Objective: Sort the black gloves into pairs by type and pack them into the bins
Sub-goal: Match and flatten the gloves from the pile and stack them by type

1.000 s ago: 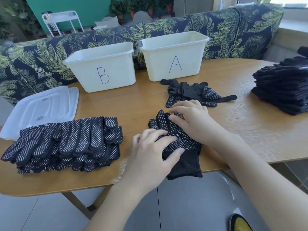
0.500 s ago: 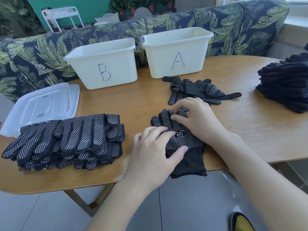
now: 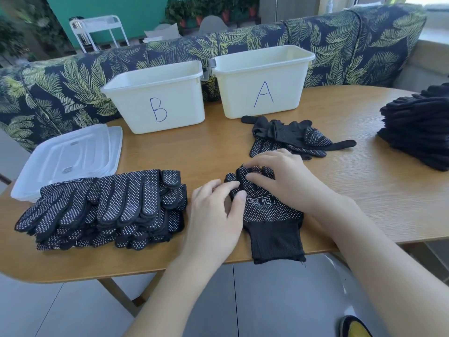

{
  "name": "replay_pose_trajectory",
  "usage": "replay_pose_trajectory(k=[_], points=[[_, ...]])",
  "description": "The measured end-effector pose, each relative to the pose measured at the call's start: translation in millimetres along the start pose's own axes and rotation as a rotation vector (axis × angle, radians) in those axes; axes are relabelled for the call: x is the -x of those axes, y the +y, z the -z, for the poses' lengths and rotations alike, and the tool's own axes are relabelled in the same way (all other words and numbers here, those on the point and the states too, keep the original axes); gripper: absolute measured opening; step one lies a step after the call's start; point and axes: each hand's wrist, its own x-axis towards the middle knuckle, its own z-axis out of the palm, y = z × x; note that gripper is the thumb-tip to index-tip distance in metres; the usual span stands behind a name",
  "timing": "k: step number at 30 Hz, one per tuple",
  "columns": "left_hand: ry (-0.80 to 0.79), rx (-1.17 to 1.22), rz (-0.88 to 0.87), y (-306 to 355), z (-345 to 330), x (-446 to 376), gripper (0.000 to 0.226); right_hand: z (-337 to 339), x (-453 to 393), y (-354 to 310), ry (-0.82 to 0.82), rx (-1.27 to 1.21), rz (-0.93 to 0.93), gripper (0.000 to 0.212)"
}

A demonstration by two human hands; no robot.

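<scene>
Left hand (image 3: 213,215) nearer on table (image 3: 218,147)

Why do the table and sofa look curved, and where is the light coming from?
Head view: the wide-angle lens bows the table edge and sofa top; daylight enters from the upper right, washing out that corner; the plain glove stack there shows little detail; the hands look sharp.

Head view — close above the table (image 3: 150,152), facing forward and down.

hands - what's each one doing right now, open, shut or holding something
Left hand: open, loosely curved fingers touching the dotted glove on the table.
Right hand: open, fingertips pressing on the same glove's fingers.
</scene>
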Motion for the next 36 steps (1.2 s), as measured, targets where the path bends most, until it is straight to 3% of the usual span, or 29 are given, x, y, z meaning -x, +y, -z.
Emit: replay_pose_trajectory(k=[8,20,27,36], points=[[-0.148,-0.096,0.054,-1.9,-0.6,-20.3,0.043,-6.1,-0.2,0.7,-0.096,-0.003,0.002,0.026],[-0.043,0.02,0.018,-5.1,0.0,-23.4,0.039,-7.6,1.0,3.7,-0.023,-0.038,0.08,0.024],[-0.104,-0.083,0.039,-5.3,-4.3,-23.1,0.043,-4.4,3.6,4.2,-0.155,0.102,0.076,0.035],[-0.077,-0.063,0.029,-3.9,-2.2,-21.2,0.045,-4.0,2.9,3.1,-0.115,0.032,0.11,0.035]])
